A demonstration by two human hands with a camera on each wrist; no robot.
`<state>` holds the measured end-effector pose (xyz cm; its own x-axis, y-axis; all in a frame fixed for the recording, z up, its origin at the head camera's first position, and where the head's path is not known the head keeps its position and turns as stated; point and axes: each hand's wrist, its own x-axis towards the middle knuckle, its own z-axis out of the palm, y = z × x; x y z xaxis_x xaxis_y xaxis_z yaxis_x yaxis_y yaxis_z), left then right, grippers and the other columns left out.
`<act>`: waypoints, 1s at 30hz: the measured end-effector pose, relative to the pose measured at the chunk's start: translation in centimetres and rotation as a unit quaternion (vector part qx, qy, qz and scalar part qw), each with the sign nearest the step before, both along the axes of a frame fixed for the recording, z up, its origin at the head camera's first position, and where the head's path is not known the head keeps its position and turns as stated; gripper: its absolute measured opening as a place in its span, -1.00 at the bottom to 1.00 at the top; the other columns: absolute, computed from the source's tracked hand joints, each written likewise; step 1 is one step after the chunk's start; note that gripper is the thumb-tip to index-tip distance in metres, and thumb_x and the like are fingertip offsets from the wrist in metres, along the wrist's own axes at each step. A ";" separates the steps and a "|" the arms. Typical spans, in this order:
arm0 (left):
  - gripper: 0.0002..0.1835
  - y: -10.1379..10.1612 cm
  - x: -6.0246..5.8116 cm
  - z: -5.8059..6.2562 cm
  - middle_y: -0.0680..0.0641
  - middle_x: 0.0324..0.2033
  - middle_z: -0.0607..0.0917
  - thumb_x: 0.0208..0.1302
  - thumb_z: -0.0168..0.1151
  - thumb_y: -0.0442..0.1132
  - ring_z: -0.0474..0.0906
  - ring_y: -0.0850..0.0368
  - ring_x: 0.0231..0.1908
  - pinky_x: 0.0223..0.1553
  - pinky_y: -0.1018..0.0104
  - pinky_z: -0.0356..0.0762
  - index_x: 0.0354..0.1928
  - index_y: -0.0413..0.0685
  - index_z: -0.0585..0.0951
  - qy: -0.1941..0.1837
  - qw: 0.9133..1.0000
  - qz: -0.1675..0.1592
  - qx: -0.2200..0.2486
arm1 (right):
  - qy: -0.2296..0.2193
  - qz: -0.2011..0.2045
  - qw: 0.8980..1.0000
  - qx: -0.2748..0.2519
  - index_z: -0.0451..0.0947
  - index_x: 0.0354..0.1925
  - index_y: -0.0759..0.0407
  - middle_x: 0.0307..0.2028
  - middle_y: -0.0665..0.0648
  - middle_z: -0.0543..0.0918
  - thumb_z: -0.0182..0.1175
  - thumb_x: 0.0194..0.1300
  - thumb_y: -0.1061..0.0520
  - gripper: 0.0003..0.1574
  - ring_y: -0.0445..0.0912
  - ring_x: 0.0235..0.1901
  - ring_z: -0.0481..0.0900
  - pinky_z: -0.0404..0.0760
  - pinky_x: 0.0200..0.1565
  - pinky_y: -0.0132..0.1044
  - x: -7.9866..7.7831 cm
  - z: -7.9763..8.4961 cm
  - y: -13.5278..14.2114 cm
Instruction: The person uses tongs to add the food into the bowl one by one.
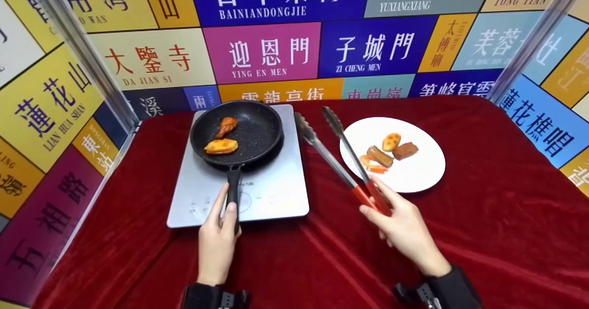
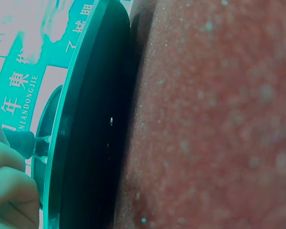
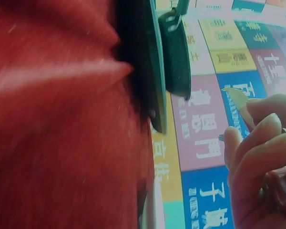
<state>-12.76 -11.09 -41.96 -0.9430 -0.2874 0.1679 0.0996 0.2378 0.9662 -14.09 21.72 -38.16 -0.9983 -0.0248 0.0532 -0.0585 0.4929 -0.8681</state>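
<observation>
Both curled, left grip [image 1: 217,240] holds the pan handle [image 1: 233,185], right grip [image 1: 407,226] the spread tongs [image 1: 335,164].

Two hands [image 1: 218,235], one frying pan [image 1: 255,136], one hotplate [image 1: 285,185], one pair tongs [image 1: 333,161], one plate [image 1: 418,173].

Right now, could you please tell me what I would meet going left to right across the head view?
Black round frying pan, metal tongs with red handles, dark brown food chunk on the round white plate.
</observation>
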 end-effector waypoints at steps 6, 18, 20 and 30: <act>-0.51 0.0 0.1 0.1 -0.07 -0.71 0.33 0.25 -0.06 0.16 0.30 0.09 -0.70 -0.65 0.32 0.37 0.24 0.44 0.29 -0.007 1.000 -0.003 0.001 | -0.008 -0.019 1.000 0.017 0.18 0.20 -0.50 -0.74 0.20 0.43 0.24 0.02 -0.24 -0.22 0.02 -0.83 0.40 0.40 -0.82 -0.15 0.2 -0.3 2.3; -0.53 -0.4 0.2 0.4 -0.09 -0.68 0.36 0.26 -0.05 0.12 0.31 0.10 -0.69 -0.64 0.32 0.38 0.24 0.43 0.29 0.006 1.000 -0.004 -0.002 | -0.016 -0.057 0.997 0.055 0.13 0.23 -0.47 -0.65 0.21 0.48 0.22 0.05 -0.24 -0.21 0.02 -0.82 0.42 0.42 -0.80 -0.16 0.0 -0.6 5.9; -0.53 -0.4 0.2 0.3 -0.09 -0.68 0.36 0.26 -0.05 0.12 0.31 0.09 -0.69 -0.64 0.32 0.38 0.23 0.43 0.29 0.003 1.000 -0.004 0.001 | -0.012 -0.061 0.996 0.061 0.12 0.25 -0.43 -0.59 0.22 0.49 0.21 0.06 -0.24 -0.19 0.02 -0.82 0.42 0.42 -0.80 -0.17 -0.1 -0.7 6.5; -0.54 0.0 0.1 0.0 -0.10 -0.69 0.35 0.26 -0.05 0.11 0.29 0.10 -0.72 -0.67 0.33 0.36 0.22 0.48 0.29 0.000 1.000 -0.007 0.011 | -0.012 -0.093 0.991 0.095 0.08 0.32 -0.29 -0.45 0.22 0.51 0.19 0.07 -0.26 -0.12 0.01 -0.81 0.44 0.44 -0.78 -0.18 -0.2 -1.5 8.6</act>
